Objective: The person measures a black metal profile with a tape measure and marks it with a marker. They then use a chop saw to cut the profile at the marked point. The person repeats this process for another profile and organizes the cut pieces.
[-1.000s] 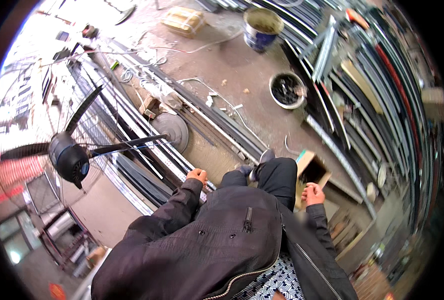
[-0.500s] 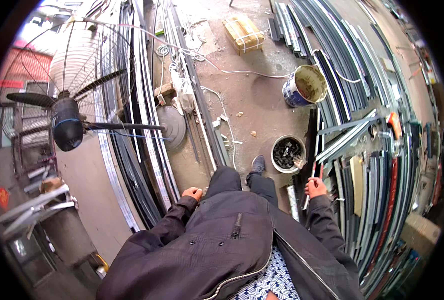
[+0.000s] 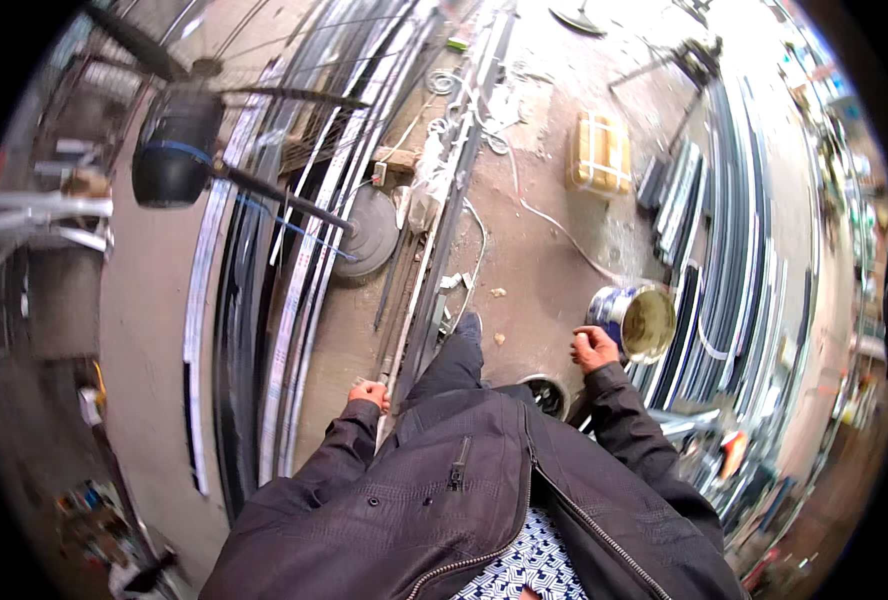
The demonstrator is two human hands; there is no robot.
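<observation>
My left hand (image 3: 369,393) hangs beside my left thigh with its fingers curled in. Long metal strips lie on the floor beyond it, and what it holds, if anything, is hidden. My right hand (image 3: 594,348) is held forward of my body, fingers bent and closed together. A pale spot shows at its fingertips, too small to name. It appears just in front of a blue-and-white bucket (image 3: 648,325) with a dirty inside; I cannot tell whether they touch. Partly hidden by my jacket is a smaller round tub (image 3: 546,392) with dark pieces in it.
A black fan (image 3: 172,150) on a round base (image 3: 364,235) stands at the left. Long metal profiles (image 3: 299,330) line that side, others (image 3: 734,220) the right. A strapped yellow-brown box (image 3: 600,155) sits ahead. A pale hose (image 3: 564,232) crosses the floor.
The view has turned and moved forward. My other foot is now in front. My right hand has come forward, from beside the profiles to near the bucket. Both hands stay curled.
</observation>
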